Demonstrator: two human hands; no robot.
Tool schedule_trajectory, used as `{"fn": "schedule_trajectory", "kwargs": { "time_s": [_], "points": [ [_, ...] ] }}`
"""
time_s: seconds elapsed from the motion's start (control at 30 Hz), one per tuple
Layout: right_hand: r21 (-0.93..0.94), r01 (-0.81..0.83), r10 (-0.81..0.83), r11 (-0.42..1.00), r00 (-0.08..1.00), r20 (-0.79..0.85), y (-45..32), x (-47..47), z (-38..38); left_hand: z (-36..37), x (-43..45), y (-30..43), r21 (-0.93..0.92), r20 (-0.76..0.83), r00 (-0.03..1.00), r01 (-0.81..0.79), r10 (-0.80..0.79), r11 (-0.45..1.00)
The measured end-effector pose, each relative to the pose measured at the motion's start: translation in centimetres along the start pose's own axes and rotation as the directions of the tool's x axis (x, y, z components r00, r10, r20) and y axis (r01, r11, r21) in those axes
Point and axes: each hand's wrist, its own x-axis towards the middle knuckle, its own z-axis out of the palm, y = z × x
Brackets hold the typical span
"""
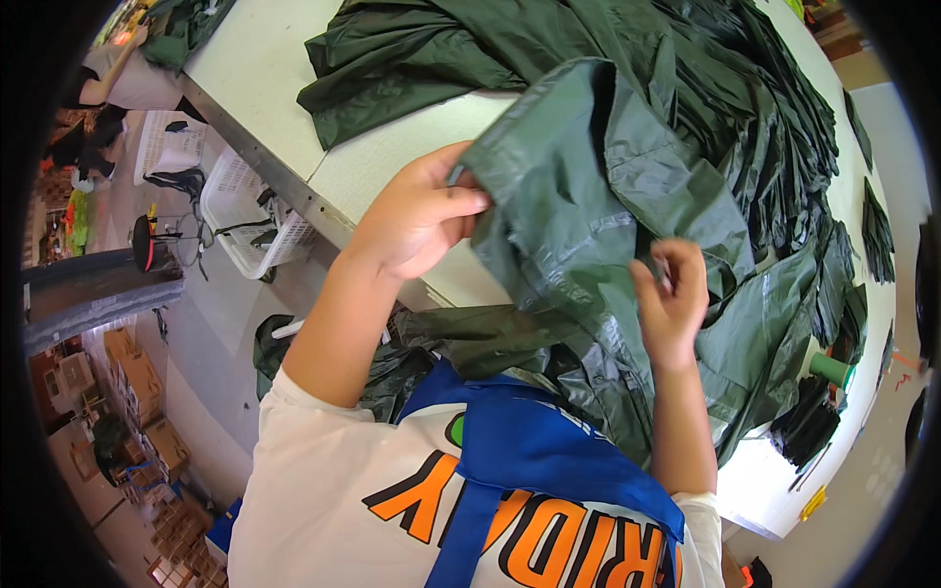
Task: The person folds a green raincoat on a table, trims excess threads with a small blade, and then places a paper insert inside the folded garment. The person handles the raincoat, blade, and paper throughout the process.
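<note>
A dark green waterproof garment (559, 191), its inner side and pale seam tape showing, is raised over the table in front of me. My left hand (426, 209) grips its edge between thumb and fingers. Close to the garment's right part, my right hand (673, 301) has its fingers curled and thumb up; whether it pinches any fabric is unclear. A zipper (588, 331) runs down the lower folds. More of the green fabric (485, 334) drapes over the table's near edge towards my blue apron (551, 441).
A large heap of green garments (735, 103) covers the far side of the white table (257, 110). At right are a green thread spool (831, 370) and dark strips (805, 426). White baskets (242, 213) stand on the floor at left, near another person (125, 77) and cardboard boxes (140, 382).
</note>
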Motion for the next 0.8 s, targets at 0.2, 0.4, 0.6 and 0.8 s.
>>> {"fn": "schedule_trajectory", "kwargs": {
  "time_s": [0.2,0.4,0.6,0.8],
  "points": [
    [-0.433,0.016,0.033,0.901,0.994,0.105,2.6,3.7,2.5,-3.7,-4.5,0.4,-0.204,-0.044,0.994,-0.103,0.096,0.974],
    [-0.420,0.148,-0.071,0.895,0.979,0.193,8.1,3.2,2.6,-9.6,-9.2,1.0,0.007,-0.263,0.962,-0.073,0.072,0.997],
    [-0.520,0.341,-0.097,0.783,0.893,0.439,8.6,-0.4,2.1,-13.9,-10.7,2.0,0.178,-0.414,0.907,0.001,0.074,0.984],
    [0.052,-0.053,0.029,0.997,0.924,0.382,4.0,0.2,-1.8,-4.1,-5.2,-3.0,0.954,0.024,0.867,-0.169,0.498,0.247]
  ]
}}
